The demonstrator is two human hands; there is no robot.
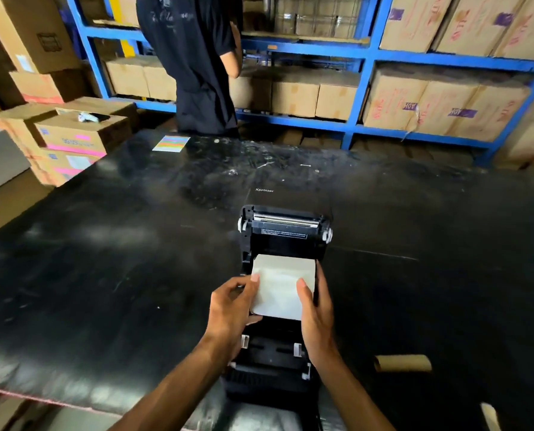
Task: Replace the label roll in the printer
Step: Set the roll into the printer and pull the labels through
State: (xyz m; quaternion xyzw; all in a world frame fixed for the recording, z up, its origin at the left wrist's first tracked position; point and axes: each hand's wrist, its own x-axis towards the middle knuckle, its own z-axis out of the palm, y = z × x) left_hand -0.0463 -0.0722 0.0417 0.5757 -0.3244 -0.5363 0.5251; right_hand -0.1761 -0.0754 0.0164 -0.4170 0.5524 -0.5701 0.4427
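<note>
Both hands grasp the roll (283,286) at frame centre, left hand (233,301) and right hand (317,309) pinching its ends so you can lower it level | printer (283,306) lid open, bay below | spent core (402,363) lower right, set aside

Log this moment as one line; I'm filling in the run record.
step: seating roll | left hand + right hand: holding label roll | printer: lid open | empty core: on table, right
</note>
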